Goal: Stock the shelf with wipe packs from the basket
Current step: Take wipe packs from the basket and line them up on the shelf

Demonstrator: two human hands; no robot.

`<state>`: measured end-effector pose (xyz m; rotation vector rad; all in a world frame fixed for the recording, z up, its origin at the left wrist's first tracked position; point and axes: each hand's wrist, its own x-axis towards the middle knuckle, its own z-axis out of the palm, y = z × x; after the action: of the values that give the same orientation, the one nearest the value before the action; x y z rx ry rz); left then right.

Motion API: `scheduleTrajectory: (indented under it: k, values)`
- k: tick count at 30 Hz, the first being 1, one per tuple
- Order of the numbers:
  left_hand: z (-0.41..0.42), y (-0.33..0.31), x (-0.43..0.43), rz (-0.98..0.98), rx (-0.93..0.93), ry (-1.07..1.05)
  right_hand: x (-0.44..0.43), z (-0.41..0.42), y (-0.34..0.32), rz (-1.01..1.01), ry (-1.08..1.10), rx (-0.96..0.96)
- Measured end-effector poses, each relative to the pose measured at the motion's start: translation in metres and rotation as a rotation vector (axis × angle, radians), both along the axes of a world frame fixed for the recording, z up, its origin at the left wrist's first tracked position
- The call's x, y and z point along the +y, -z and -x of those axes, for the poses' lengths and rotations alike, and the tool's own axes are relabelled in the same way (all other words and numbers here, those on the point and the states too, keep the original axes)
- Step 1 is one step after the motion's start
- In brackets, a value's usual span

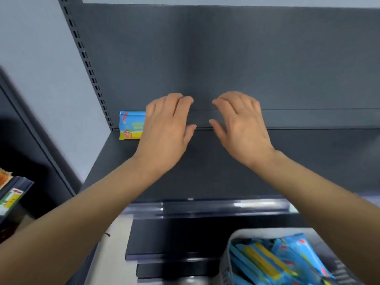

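One blue and yellow wipe pack stands upright at the back left corner of the dark grey shelf. My left hand hovers over the shelf just right of that pack, fingers loosely bent, holding nothing. My right hand is beside it, a small gap between the two, also holding nothing. At the bottom right a grey basket holds several blue wipe packs.
The shelf's dark back panel rises behind the hands, with a slotted upright at the left. Lower shelves step out below. Another shelf unit with a price label stands at the far left.
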<state>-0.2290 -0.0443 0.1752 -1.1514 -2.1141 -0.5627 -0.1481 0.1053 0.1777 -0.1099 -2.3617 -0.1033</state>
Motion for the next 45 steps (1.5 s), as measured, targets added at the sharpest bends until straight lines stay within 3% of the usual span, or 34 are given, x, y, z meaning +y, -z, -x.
scheduleTrajectory:
  k: [10, 14, 16, 19, 25, 29, 34, 37, 42, 45]
  values:
    - [-0.199, 0.004, 0.043, 0.028, 0.055, 0.084, 0.050, -0.204, 0.001, -0.114, 0.039, 0.048]
    - [-0.248, 0.047, 0.050, 0.023, -0.095, 0.119, 0.066, -0.255, 0.040, -0.085, 0.017, -0.054]
    - [-0.262, 0.076, 0.051, 0.094, -0.243, 0.154, 0.070, -0.270, 0.067, -0.048, -0.016, -0.173]
    - [-0.271, 0.121, 0.051, 0.322, -0.411, 0.217, 0.073, -0.284, 0.111, 0.081, -0.091, -0.567]
    - [-0.268, 0.186, 0.053, 0.631, -0.556, 0.189, 0.092, -0.289, 0.186, 0.349, -0.032, -1.160]
    - [-0.265, 0.204, 0.051, 0.668, -0.546, 0.162, 0.099, -0.289, 0.210, 0.453, 0.086, -1.398]
    - [-0.258, 0.215, 0.048, 0.676, -0.581, 0.128, 0.105, -0.285, 0.215, 0.370, 0.164, -1.440]
    - [-0.251, 0.220, 0.055, 0.700, -0.606, 0.105, 0.114, -0.286, 0.205, 0.435, 0.143, -1.416]
    - [-0.239, 0.232, 0.085, 0.819, -0.674, 0.102, 0.137, -0.292, 0.188, 0.940, 0.163, -1.389]
    - [-0.234, 0.241, 0.098, 0.920, -0.741, 0.106, 0.147, -0.298, 0.179, 1.083, 0.158, -1.282]
